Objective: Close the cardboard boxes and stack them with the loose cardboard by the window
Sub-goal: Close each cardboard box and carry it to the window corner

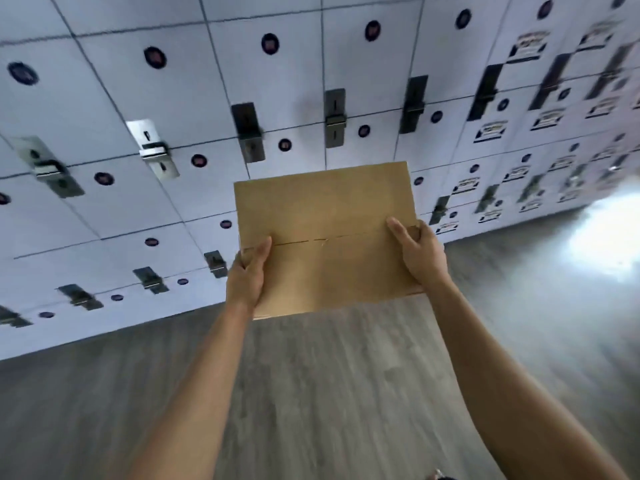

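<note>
A brown cardboard box (325, 216) with its top flaps closed is held out in front of me, above the floor. A seam between the two flaps runs across its top. My left hand (246, 275) grips the box's left edge, thumb lying on the top. My right hand (417, 252) grips the right edge, thumb on the top and fingers curled round the side. Both arms are stretched forward. The underside of the box is hidden.
A wall of white lockers (173, 168) with dark latches and round labels fills the upper view. Grey wood-look floor (329, 393) lies below. A bright glare (606, 233) shows on the floor at the right.
</note>
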`<action>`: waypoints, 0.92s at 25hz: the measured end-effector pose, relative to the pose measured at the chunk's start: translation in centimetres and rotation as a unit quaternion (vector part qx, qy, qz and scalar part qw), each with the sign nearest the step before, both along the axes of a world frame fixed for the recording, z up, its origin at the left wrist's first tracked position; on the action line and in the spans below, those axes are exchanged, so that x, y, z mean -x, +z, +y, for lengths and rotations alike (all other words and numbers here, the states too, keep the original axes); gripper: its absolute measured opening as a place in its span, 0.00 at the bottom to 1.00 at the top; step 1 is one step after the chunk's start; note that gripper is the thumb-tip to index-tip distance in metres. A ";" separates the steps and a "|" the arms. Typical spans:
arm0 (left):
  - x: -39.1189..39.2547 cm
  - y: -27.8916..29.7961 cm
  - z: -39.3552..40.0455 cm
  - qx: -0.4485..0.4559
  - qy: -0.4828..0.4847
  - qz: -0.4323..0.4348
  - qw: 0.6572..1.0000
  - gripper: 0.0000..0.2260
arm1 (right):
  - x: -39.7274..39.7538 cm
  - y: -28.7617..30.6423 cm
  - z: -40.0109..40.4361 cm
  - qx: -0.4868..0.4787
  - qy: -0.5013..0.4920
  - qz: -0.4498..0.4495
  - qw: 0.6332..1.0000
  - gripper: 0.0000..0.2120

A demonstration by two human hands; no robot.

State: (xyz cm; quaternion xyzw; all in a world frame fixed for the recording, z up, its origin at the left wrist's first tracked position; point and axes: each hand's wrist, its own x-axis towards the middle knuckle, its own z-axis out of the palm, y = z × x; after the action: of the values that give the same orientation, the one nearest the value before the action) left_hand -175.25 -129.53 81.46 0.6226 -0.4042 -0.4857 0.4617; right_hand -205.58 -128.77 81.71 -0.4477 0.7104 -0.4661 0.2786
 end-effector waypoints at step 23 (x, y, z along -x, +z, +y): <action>63.9 -3.1 -18.4 -0.069 -0.312 -0.029 0.947 0.38 | 56.8 -5.3 -0.1 -0.040 -0.319 -0.048 0.946 0.29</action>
State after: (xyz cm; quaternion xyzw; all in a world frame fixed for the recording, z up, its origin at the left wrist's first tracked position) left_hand -239.12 -147.94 78.32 0.5097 -0.5565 -0.6141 0.2312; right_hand -262.41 -128.89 76.38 -0.1632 0.8198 -0.5230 0.1669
